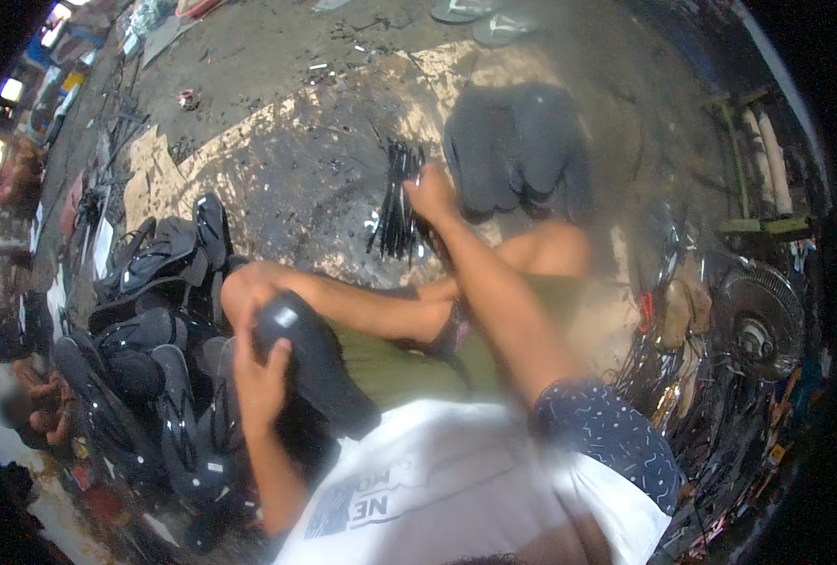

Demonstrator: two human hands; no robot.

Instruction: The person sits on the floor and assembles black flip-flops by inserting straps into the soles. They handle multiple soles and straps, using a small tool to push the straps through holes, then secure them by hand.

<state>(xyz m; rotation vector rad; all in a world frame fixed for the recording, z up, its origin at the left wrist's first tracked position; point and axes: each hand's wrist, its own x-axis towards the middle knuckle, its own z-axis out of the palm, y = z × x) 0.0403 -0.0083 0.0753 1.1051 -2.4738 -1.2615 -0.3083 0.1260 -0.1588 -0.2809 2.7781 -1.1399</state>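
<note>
My left hand [264, 377] is wrapped round a black flip-flop sole [310, 344], which rests tilted against my left thigh; its thumb lies over the sole's edge. Out in front, my right hand [430, 194] reaches to a bundle of thin black strips [398, 212] on the floor. Its fingers are closed at the bundle's right edge, and how many strips they pinch is hidden. Just beyond that hand, to the right, lie dark grey soles [512, 146] laid side by side. Black flip-flops [178, 377] are heaped beside my left arm.
Worn cardboard [277, 155] covers part of the dirty floor ahead. A pair of flip-flops [503, 26] lies at the far edge. To the right are a round fan [757, 325], a green frame [767, 226] and loose strips. Another person [41, 410] shows blurred at far left.
</note>
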